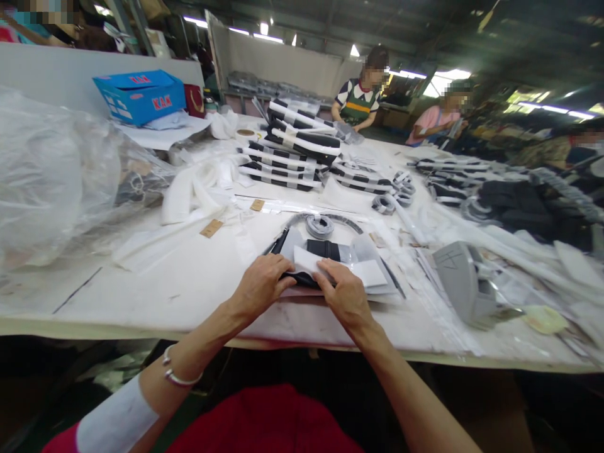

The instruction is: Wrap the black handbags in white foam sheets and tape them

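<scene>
In front of me on the table lies a black handbag (302,279), its near edge lifted and partly covered by white packing sheets (370,274). My left hand (265,281) is closed on the left part of that edge, thumb and fingers pinching it. My right hand (342,290) presses its fingers onto a folded white sheet (306,260), its thumb by the bag's edge. Behind the sheet a black strap piece (323,250) shows. At the far side sit a plastic-wrapped coiled strap (319,225) and a curved wrapped handle (348,221).
Stacked wrapped black bags (283,170) stand beyond. A grey tape dispenser (465,283) is on the right, with more bags (509,204) behind. Clear plastic (56,182) and a blue box (141,100) lie left. Two co-workers (357,104) stand across the table (141,296); other people are farther off.
</scene>
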Demonstrator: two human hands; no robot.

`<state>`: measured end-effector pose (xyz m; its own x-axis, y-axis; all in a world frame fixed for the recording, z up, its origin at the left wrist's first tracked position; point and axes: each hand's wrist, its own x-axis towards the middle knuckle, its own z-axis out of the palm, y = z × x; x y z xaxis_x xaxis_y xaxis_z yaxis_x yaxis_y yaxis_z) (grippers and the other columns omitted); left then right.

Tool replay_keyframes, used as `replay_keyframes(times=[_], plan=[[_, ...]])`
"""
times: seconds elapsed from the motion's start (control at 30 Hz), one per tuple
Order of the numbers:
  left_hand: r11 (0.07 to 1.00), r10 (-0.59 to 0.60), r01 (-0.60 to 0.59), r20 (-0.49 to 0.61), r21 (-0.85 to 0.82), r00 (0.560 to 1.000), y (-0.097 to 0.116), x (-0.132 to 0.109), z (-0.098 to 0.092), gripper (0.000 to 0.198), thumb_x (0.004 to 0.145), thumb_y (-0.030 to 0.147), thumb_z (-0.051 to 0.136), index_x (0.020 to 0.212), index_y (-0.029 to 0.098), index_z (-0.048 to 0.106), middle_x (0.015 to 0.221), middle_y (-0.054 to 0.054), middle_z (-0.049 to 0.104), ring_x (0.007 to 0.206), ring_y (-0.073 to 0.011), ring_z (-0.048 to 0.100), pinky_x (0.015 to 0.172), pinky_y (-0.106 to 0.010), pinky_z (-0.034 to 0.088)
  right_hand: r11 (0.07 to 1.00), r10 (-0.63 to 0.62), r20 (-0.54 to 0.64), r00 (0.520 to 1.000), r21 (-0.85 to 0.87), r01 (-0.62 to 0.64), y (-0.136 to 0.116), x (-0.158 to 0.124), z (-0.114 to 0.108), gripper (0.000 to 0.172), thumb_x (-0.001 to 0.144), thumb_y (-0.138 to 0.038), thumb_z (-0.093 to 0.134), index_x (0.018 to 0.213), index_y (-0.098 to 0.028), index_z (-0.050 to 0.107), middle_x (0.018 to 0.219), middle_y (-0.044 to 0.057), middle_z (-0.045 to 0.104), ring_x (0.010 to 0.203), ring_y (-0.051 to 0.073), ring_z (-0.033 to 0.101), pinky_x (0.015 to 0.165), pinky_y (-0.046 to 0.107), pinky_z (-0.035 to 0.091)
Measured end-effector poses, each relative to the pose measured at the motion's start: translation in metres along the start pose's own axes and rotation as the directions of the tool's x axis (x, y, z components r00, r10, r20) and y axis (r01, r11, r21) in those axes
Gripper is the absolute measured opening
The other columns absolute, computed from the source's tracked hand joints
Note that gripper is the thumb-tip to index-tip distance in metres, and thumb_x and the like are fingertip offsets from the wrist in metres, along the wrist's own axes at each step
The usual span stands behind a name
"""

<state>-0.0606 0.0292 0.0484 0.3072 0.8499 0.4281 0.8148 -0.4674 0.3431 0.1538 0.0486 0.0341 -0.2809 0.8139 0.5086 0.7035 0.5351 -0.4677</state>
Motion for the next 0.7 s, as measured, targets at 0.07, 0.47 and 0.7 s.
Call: replay_keyframes(times=[0.07, 0.47, 0.7], plan=[[1.000, 0.011, -0.010, -0.047, 0.018, 0.999, -0.006, -0.001, -0.002, 0.013, 0.083, 0.025, 0.075, 0.091, 0.021, 0.066, 0.090, 0.000, 0.070, 0.089, -0.0202, 0.065, 0.084, -0.035, 0.045, 0.999, -0.019, -0.004, 1.000, -0.030, 0.019, -0.004, -0.002, 0.004, 0.027, 0.096, -0.029, 0.054, 0.114, -0.017, 0.071, 0.115, 0.011, 0.072, 0.111, 0.024, 0.066, 0.102, 0.040, 0.051], [0.994, 0.032, -0.021, -0.107, 0.107, 0.994, -0.015, -0.010, -0.003, 0.020, 0.086, 0.033, 0.071, 0.101, 0.020, 0.065, 0.104, -0.005, 0.071, 0.099, -0.0207, 0.065, 0.090, -0.037, 0.045, 0.925, -0.123, 0.180, 0.976, -0.336, 0.178, -0.017, -0.022, 0.015, 0.047, 0.091, -0.038, 0.064, 0.134, -0.021, 0.057, 0.135, 0.012, 0.061, 0.130, 0.034, 0.047, 0.109, 0.052, 0.034], [0.895, 0.345, -0.349, 0.064, 0.279, 0.936, -0.030, -0.024, -0.003, 0.059, 0.089, 0.033, 0.067, 0.142, 0.019, 0.044, 0.144, -0.012, 0.053, 0.131, -0.0270, 0.050, 0.111, -0.043, 0.034, 0.925, -0.109, 0.211, 0.972, -0.337, 0.176, -0.019, -0.019, 0.013, 0.056, 0.086, -0.041, 0.069, 0.136, -0.020, 0.055, 0.137, 0.012, 0.060, 0.131, 0.034, 0.047, 0.109, 0.052, 0.033]])
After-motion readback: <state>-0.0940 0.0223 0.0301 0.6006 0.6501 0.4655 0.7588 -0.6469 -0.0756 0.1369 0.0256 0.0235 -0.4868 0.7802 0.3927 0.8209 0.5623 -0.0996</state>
